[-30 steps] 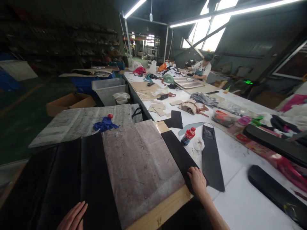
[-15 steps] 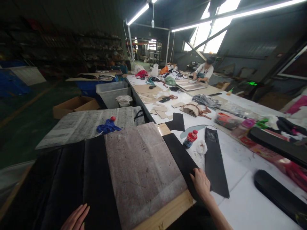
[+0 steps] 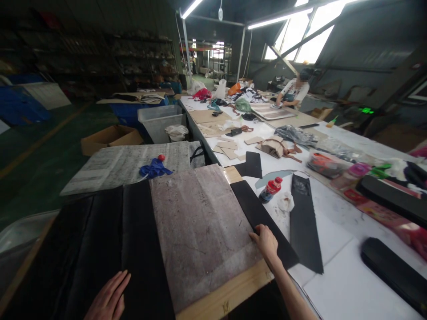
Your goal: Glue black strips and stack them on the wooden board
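Observation:
My right hand (image 3: 266, 242) rests on a long black strip (image 3: 258, 214) that lies along the right edge of a grey stained board (image 3: 200, 226); its fingers curl at the strip's left edge, and whether they grip it I cannot tell. My left hand (image 3: 110, 301) lies flat with fingers together and stretched out on a dark black sheet (image 3: 100, 249) at the bottom left, holding nothing. A second black strip (image 3: 305, 222) lies on the white table (image 3: 336, 280) to the right.
A red-capped bottle (image 3: 271, 190) lies beside a crumpled white wad (image 3: 286, 202). Blue cloth (image 3: 154, 169) sits on a grey panel behind. Black padded pieces (image 3: 393, 271) lie at right. Cardboard pieces and clutter fill the far table, where another person (image 3: 295, 91) works.
My right hand has slid left and a little farther along the black strip, toward the board's edge. My left hand has stayed on the black sheet. The view has shifted slightly.

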Tool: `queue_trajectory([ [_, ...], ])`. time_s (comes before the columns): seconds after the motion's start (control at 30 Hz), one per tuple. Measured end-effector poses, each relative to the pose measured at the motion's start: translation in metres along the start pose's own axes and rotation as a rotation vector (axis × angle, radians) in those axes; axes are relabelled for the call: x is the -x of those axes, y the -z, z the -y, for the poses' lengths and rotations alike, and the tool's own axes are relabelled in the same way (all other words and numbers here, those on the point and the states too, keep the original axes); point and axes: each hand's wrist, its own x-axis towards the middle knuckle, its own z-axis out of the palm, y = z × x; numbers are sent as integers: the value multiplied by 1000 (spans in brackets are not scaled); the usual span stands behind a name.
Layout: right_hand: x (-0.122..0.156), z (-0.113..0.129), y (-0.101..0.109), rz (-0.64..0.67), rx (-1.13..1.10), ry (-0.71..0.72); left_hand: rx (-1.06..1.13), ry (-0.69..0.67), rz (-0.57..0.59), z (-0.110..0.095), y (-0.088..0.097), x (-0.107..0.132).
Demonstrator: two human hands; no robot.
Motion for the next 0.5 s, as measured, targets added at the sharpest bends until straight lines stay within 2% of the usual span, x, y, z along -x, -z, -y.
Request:
queue_trajectory([
  [0.23,-10,-8,0,93,-147,-174,15,-29,-39,-6,7,-6],
  [0.5,-18,-22,-4,136,-386,-170,28,-42,-40,-10,17,-11],
])
